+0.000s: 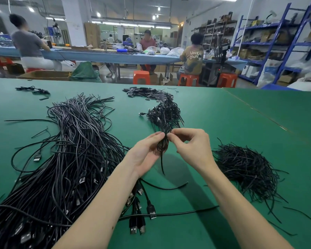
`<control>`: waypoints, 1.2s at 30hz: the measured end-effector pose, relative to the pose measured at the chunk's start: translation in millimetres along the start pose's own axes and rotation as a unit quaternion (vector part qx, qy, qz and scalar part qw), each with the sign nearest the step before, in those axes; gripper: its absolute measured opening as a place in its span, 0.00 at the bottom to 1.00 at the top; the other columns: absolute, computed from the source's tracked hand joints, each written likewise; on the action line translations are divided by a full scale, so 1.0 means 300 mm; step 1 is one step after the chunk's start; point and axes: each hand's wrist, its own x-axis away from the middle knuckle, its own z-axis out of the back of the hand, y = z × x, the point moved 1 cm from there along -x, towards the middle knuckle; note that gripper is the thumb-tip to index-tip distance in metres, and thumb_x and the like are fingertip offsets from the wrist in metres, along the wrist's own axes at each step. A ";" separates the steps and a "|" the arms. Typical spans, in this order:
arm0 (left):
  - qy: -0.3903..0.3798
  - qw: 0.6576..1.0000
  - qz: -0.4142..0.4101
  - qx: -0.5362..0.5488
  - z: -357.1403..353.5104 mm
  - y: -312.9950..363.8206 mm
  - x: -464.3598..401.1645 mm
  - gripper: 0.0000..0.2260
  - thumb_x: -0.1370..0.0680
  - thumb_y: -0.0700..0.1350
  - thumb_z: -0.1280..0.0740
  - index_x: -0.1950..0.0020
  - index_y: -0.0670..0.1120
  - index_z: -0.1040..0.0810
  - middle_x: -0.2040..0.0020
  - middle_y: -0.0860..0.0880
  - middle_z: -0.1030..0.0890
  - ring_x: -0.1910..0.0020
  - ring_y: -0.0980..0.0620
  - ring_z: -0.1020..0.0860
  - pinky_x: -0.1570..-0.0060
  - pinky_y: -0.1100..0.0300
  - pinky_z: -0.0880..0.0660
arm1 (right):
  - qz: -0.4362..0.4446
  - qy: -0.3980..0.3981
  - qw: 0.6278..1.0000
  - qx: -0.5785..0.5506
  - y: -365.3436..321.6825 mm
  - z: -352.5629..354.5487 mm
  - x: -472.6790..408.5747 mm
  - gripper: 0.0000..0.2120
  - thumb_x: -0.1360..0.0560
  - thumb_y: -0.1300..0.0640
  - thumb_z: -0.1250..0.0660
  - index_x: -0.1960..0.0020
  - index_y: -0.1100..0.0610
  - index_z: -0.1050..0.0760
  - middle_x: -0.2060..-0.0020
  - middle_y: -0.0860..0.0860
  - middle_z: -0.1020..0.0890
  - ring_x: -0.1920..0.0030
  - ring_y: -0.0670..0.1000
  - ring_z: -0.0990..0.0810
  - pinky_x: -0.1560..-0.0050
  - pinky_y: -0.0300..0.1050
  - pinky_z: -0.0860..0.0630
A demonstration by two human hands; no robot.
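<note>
Green worktop (223, 123), factory hall behind with seated workers and orange stools (141, 77). Left hand (145, 155) holds a coiled cable (162, 143) upright over the worktop, fingers (157, 136) curled round its upper part. Right hand (190, 146) pinches the coil's top between thumb and forefinger, other fingers loosely bent. One loose cable end hangs below the coil. Left of the fingers: big heap of loose cables (70, 150), USB plugs (136, 229) at its near end. Right of the fingers: heap of short black ties (244, 166). Just beyond the fingers: pile of tied bundles (164, 112); farther beyond: flat black pieces (142, 92).
</note>
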 end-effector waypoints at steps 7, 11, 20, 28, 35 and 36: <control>-0.018 0.976 -0.139 -0.168 0.011 -0.003 -0.003 0.18 0.35 0.38 0.24 0.47 0.42 0.19 0.52 0.44 0.14 0.54 0.51 0.17 0.52 0.63 0.22 | -0.527 -0.102 0.679 -0.501 -0.007 0.025 -0.018 0.04 0.34 0.68 0.27 0.66 0.66 0.21 0.68 0.55 0.20 0.77 0.45 0.26 0.78 0.31 0.27; -0.027 0.992 -0.076 -0.095 -0.005 -0.004 0.005 0.15 0.33 0.36 0.27 0.46 0.41 0.19 0.55 0.45 0.14 0.61 0.53 0.18 0.59 0.65 0.21 | -0.343 -0.136 0.886 -0.280 0.022 0.038 -0.027 0.04 0.22 0.59 0.29 0.55 0.57 0.18 0.60 0.52 0.14 0.72 0.46 0.21 0.72 0.36 0.24; -0.015 1.000 0.000 -0.023 -0.004 0.014 0.012 0.15 0.34 0.37 0.27 0.47 0.43 0.20 0.59 0.45 0.16 0.64 0.53 0.20 0.58 0.61 0.22 | 0.200 -0.070 0.967 0.141 0.012 0.071 -0.015 0.05 0.25 0.51 0.27 0.51 0.43 0.19 0.55 0.36 0.18 0.62 0.43 0.19 0.63 0.44 0.21; -0.035 0.977 -0.114 -0.175 -0.013 0.024 0.022 0.15 0.34 0.42 0.24 0.47 0.46 0.16 0.51 0.47 0.14 0.55 0.53 0.18 0.49 0.60 0.22 | -0.396 -0.152 0.793 -0.437 0.005 0.024 -0.027 0.03 0.30 0.65 0.28 0.61 0.61 0.21 0.71 0.49 0.21 0.76 0.42 0.32 0.81 0.30 0.38; -0.002 0.986 -0.074 -0.146 -0.007 0.039 0.027 0.12 0.34 0.42 0.25 0.51 0.49 0.16 0.60 0.49 0.17 0.64 0.53 0.20 0.61 0.60 0.22 | -0.145 -0.119 0.977 -0.102 -0.015 0.032 -0.022 0.07 0.23 0.61 0.31 0.47 0.51 0.22 0.57 0.45 0.15 0.71 0.48 0.21 0.71 0.38 0.25; -0.001 0.990 -0.061 -0.125 -0.005 0.041 0.026 0.09 0.34 0.42 0.25 0.54 0.50 0.15 0.61 0.49 0.17 0.65 0.53 0.20 0.62 0.60 0.21 | -0.030 -0.107 0.994 0.016 -0.017 0.043 -0.025 0.10 0.24 0.60 0.30 0.46 0.48 0.23 0.55 0.43 0.16 0.68 0.49 0.19 0.65 0.42 0.22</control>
